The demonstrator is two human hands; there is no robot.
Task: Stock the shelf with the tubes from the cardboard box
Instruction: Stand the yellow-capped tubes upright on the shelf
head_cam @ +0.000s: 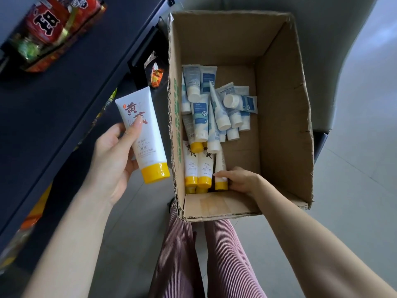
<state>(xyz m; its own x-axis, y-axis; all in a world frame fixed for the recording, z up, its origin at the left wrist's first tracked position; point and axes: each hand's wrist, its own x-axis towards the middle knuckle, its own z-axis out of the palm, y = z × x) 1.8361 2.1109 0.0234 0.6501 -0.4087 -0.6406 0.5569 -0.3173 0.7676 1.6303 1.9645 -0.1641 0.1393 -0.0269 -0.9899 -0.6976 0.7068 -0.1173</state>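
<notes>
The left grip (pixel 111 160) is wrapped round a white tube with a yellow cap (pixel 144 134), held outside the cardboard box (pixel 283 104), beside the dark shelf (pixel 64 93). Inside the box's near end, the right grip (pixel 238 179) holds a second yellow-capped tube (pixel 220 168), just beside its matching neighbours (pixel 197 166). Blue-and-white tubes (pixel 214 108) lie heaped further in.

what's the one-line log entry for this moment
left hand holds yellow-capped tube beside cardboard box | right hand grips second yellow-capped tube inside box | blue-label tubes lie in box
</notes>
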